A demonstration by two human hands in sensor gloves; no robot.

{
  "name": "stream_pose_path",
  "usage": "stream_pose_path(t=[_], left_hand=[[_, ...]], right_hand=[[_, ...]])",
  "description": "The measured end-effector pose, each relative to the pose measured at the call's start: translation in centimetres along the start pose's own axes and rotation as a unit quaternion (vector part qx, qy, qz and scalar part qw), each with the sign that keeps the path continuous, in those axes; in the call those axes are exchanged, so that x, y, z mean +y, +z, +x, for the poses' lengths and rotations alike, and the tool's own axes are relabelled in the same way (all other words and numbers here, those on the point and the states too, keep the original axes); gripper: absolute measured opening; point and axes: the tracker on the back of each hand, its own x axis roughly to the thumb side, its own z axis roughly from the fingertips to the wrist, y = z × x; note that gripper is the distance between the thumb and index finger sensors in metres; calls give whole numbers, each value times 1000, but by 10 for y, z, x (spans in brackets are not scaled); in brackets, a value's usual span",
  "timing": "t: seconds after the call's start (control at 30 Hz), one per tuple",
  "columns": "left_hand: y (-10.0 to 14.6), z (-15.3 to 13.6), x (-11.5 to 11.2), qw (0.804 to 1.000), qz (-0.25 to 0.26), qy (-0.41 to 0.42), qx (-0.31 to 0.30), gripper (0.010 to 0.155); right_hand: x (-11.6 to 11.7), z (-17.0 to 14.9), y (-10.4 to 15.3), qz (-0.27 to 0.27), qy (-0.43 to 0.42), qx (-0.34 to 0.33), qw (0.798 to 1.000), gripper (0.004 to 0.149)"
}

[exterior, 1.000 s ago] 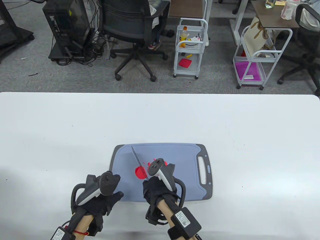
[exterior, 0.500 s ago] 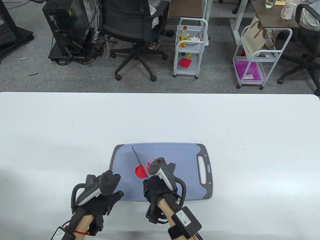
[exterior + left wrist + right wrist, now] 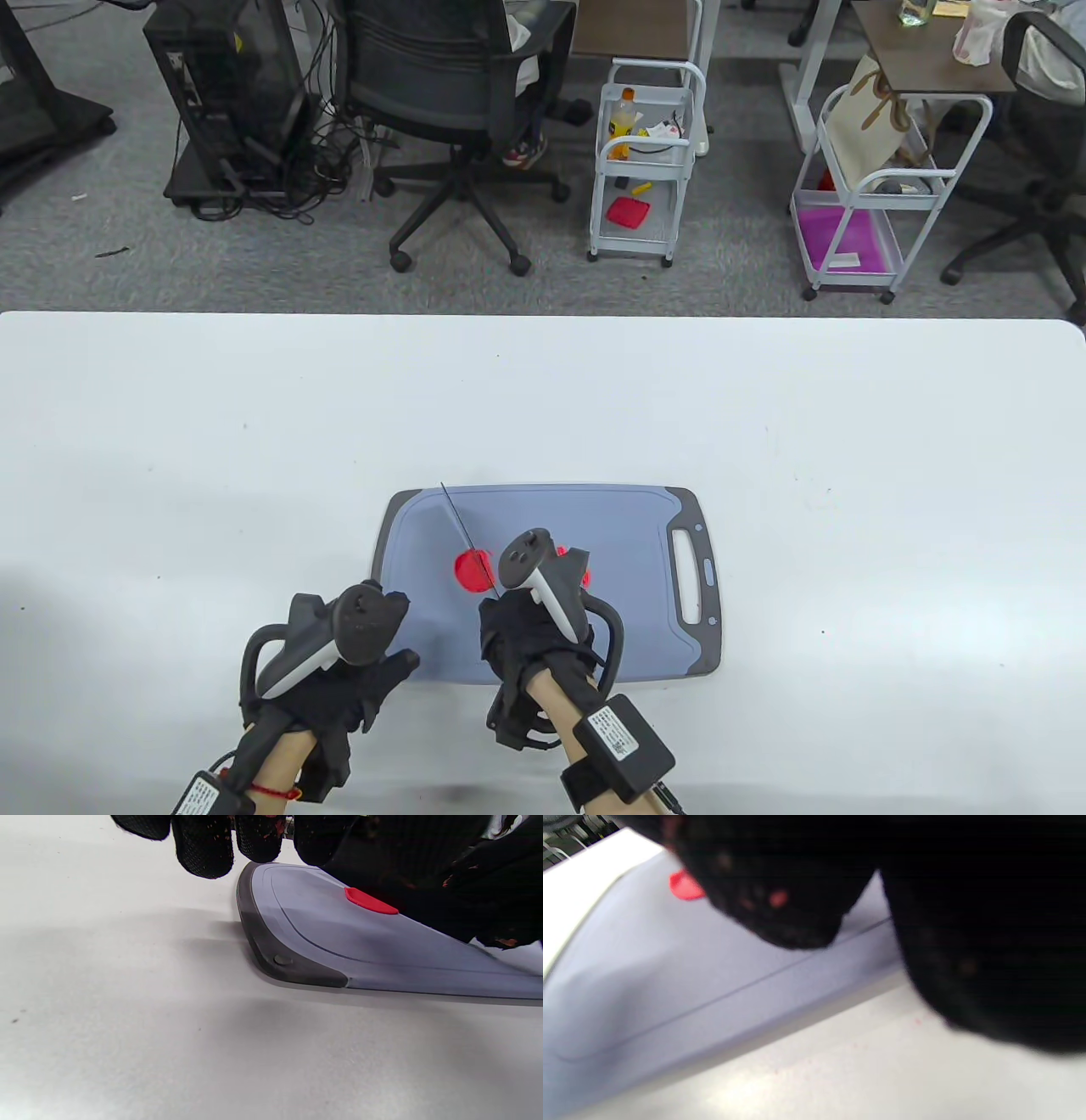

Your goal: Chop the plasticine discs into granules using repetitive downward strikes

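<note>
A red plasticine disc (image 3: 470,570) lies on the grey-blue cutting board (image 3: 628,543), left of centre. My right hand (image 3: 528,632) grips a knife by its handle; the thin blade (image 3: 465,535) shows edge-on and runs from the hand over the disc toward the board's far left corner. More red plasticine (image 3: 582,577) shows just right of the right-hand tracker, partly hidden. My left hand (image 3: 361,675) lies at the board's near left corner and holds nothing. In the left wrist view its fingertips (image 3: 203,849) hang above the board (image 3: 314,938) and the disc (image 3: 371,902). The right wrist view is blurred: dark glove (image 3: 946,908), board (image 3: 683,976), disc (image 3: 685,888).
The white table (image 3: 764,407) stretches wide around the board, which has a handle slot (image 3: 689,577) at its right end. Small red crumbs lie on the table near the board's front edge (image 3: 814,1069). Chairs and carts stand on the floor beyond the far edge.
The knife has turned from showing its flat side to edge-on, its tip a little farther away. My right hand shifted slightly left and nearer. The left hand has not moved.
</note>
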Motion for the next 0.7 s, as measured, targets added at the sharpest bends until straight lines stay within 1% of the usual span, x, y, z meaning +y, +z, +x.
stream_pose_path(t=[0.07,0.17,0.27,0.37,0.43,0.47,0.5,0.53,0.57,0.6,0.63,0.67,0.7], left_hand=[[0,0,2,1000,6,-1,0,76],[0,1,1,1000,1,-4,-1,76],[0,2,-1,1000,-3,-9,-1,76],[0,2,-1,1000,-2,-8,-2,76],[-1,2,-1,1000,0,-7,-2,76],[-1,2,-1,1000,-1,-7,-1,76],[0,2,-1,1000,-2,-8,-1,76],[0,2,-1,1000,-2,-9,0,76],[0,2,-1,1000,-4,-10,0,76],[0,2,0,1000,-4,-9,0,76],[0,3,0,1000,-1,-7,-2,76],[-1,3,0,1000,-1,-7,-2,76],[-1,3,0,1000,-1,-10,-2,76]], right_hand=[[-9,-4,8,1,-29,-20,999,62],[-16,-1,20,-21,-16,-38,999,60],[-14,3,22,-41,-7,-46,998,57],[-11,7,23,-49,-5,-52,997,56],[-7,11,19,-78,8,-46,996,56],[-1,11,11,-76,23,-33,996,56],[5,10,1,-49,38,-6,998,56],[2,10,2,-3,42,6,999,59],[1,14,2,20,34,21,999,60],[-1,11,4,22,50,19,998,60],[1,7,0,11,39,12,999,60],[1,2,-1,14,14,6,1000,60],[0,1,0,21,10,11,1000,60]])
